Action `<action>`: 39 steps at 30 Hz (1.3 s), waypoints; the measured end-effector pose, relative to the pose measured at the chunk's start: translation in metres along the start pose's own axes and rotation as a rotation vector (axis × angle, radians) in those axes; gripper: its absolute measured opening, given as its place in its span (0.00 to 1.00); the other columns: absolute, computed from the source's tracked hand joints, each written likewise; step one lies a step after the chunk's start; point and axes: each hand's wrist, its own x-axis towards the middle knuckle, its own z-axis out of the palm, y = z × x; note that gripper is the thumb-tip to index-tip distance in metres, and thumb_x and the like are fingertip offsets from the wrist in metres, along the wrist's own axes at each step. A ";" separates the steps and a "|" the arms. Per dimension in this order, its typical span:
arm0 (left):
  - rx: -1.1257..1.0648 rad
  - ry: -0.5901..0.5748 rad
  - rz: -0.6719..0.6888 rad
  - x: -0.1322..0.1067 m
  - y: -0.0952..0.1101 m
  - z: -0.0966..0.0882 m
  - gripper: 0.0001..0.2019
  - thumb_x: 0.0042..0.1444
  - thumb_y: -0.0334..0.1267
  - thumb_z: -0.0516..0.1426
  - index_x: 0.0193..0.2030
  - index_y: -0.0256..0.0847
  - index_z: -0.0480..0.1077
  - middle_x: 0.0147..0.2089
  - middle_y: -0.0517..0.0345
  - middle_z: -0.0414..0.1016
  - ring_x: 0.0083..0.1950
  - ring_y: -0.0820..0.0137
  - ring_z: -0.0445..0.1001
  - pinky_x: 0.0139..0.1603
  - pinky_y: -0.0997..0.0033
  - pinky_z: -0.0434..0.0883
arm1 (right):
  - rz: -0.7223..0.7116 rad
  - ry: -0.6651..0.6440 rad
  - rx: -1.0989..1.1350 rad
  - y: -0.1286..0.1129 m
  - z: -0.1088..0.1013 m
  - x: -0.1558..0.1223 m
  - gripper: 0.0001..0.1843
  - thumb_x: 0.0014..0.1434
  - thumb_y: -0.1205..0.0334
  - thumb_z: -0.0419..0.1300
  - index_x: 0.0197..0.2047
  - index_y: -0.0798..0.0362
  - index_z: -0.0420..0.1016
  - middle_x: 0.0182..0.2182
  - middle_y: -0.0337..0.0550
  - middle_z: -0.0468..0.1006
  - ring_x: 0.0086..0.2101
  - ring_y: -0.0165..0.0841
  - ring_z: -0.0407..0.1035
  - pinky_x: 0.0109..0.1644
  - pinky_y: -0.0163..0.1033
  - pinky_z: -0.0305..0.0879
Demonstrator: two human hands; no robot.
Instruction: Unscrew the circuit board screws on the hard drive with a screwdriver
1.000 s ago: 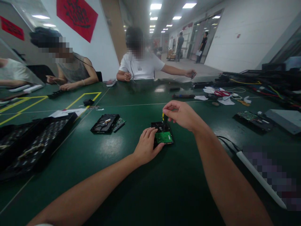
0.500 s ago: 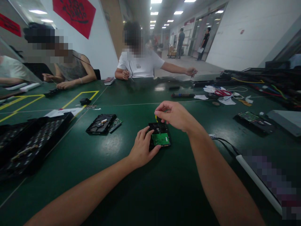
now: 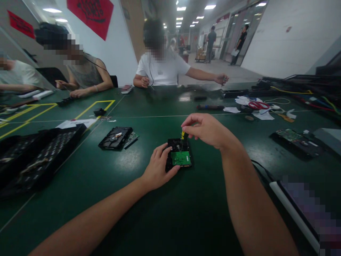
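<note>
A black hard drive (image 3: 178, 146) lies on the green table in front of me, its green circuit board (image 3: 181, 158) facing up. My left hand (image 3: 157, 167) holds the drive from its left side, thumb at the near edge and fingertips on its left part. A yellow and black screwdriver (image 3: 183, 135) stands about upright over the far part of the drive, with my right hand (image 3: 204, 129) closed round its upper end. Its tip is too small to tell whether it sits in a screw.
Left of me are another drive (image 3: 114, 138), a loose circuit board (image 3: 131, 139) and black trays (image 3: 39, 160). To the right lie a hard drive (image 3: 295, 142), a white-edged device (image 3: 293, 213) and a cable pile (image 3: 293, 87). A co-worker in white (image 3: 162, 67) sits opposite.
The view has shifted slightly. My right hand has lifted a little off the drive, and more of the yellow screwdriver shows below its fingers. The left hand keeps its hold.
</note>
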 end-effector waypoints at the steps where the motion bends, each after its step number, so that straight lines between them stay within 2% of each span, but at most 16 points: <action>1: 0.002 -0.008 0.001 0.000 0.000 0.000 0.36 0.66 0.54 0.61 0.74 0.45 0.54 0.75 0.39 0.57 0.76 0.46 0.58 0.74 0.35 0.63 | 0.014 -0.011 0.013 -0.002 0.000 -0.001 0.02 0.60 0.67 0.66 0.38 0.53 0.80 0.31 0.41 0.83 0.26 0.28 0.74 0.26 0.31 0.69; 6: 0.004 -0.058 0.001 0.001 0.001 0.000 0.39 0.64 0.55 0.62 0.75 0.45 0.53 0.76 0.38 0.56 0.77 0.45 0.58 0.75 0.36 0.63 | 0.058 -0.038 0.048 -0.007 0.000 -0.003 0.04 0.61 0.71 0.64 0.39 0.55 0.80 0.27 0.41 0.82 0.25 0.29 0.75 0.29 0.33 0.73; 9: 0.004 -0.076 -0.016 0.001 0.002 0.001 0.40 0.64 0.55 0.62 0.76 0.45 0.52 0.76 0.38 0.56 0.77 0.44 0.59 0.74 0.36 0.63 | 0.050 -0.023 0.033 -0.003 0.000 -0.002 0.03 0.63 0.69 0.65 0.38 0.54 0.80 0.27 0.41 0.82 0.26 0.30 0.76 0.29 0.34 0.73; 13: 0.007 -0.070 -0.030 0.002 0.006 0.002 0.40 0.63 0.53 0.63 0.76 0.44 0.52 0.76 0.37 0.55 0.77 0.44 0.60 0.74 0.35 0.65 | 0.003 -0.028 0.036 0.001 0.000 -0.002 0.03 0.63 0.64 0.66 0.37 0.51 0.81 0.29 0.41 0.82 0.26 0.31 0.75 0.30 0.35 0.73; 18: -0.019 -0.055 -0.069 0.003 0.015 0.003 0.39 0.62 0.48 0.64 0.75 0.45 0.53 0.77 0.37 0.53 0.76 0.43 0.61 0.72 0.36 0.67 | -0.012 -0.032 0.017 0.001 0.000 -0.003 0.02 0.64 0.64 0.66 0.40 0.52 0.81 0.35 0.44 0.84 0.27 0.30 0.75 0.28 0.34 0.72; 25: -0.036 -0.024 -0.142 0.001 0.030 0.013 0.39 0.60 0.43 0.65 0.74 0.41 0.54 0.80 0.34 0.46 0.80 0.41 0.54 0.74 0.39 0.65 | 0.004 0.006 0.003 0.005 0.001 -0.005 0.04 0.63 0.63 0.67 0.41 0.53 0.80 0.36 0.45 0.84 0.27 0.30 0.76 0.28 0.34 0.74; 29: -0.031 -0.011 -0.130 -0.002 0.029 0.016 0.37 0.61 0.41 0.64 0.74 0.44 0.54 0.81 0.35 0.44 0.79 0.41 0.56 0.73 0.37 0.66 | 0.016 0.015 0.018 0.004 0.002 -0.006 0.04 0.64 0.63 0.67 0.41 0.53 0.79 0.36 0.45 0.84 0.27 0.31 0.77 0.29 0.36 0.75; 34: -0.044 -0.016 -0.111 -0.002 0.027 0.015 0.37 0.61 0.41 0.64 0.74 0.47 0.54 0.81 0.38 0.46 0.77 0.41 0.59 0.72 0.35 0.67 | 0.100 0.050 0.045 0.002 0.003 -0.005 0.03 0.65 0.62 0.66 0.41 0.52 0.77 0.32 0.43 0.83 0.26 0.31 0.76 0.30 0.36 0.75; 39: -0.044 -0.026 -0.105 -0.003 0.027 0.016 0.36 0.62 0.41 0.63 0.74 0.45 0.55 0.81 0.37 0.46 0.77 0.42 0.60 0.73 0.35 0.66 | 0.122 0.008 0.034 0.002 0.000 -0.007 0.04 0.67 0.60 0.64 0.42 0.51 0.76 0.33 0.44 0.84 0.27 0.33 0.78 0.31 0.39 0.77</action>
